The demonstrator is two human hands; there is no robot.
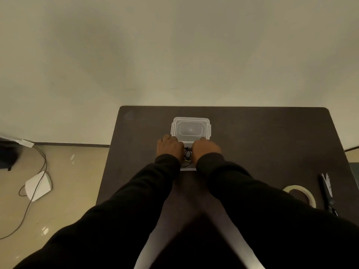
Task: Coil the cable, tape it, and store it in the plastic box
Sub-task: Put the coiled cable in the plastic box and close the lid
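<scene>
A clear plastic box (187,168) sits at the middle of the dark table (262,136), mostly hidden by my hands. The black coiled cable (187,155) lies inside it, seen between my wrists. The box's clear lid (190,129) is just beyond the box, on its far side. My left hand (169,146) grips the lid's near left corner and my right hand (206,148) grips its near right corner, fingers curled over the edge. Whether the lid rests flat or is lifted, I cannot tell.
A roll of pale tape (301,193) lies near the table's right front, with dark-handled scissors (328,193) just right of it. On the floor to the left lie a white device (38,186) and a thin wire (41,166).
</scene>
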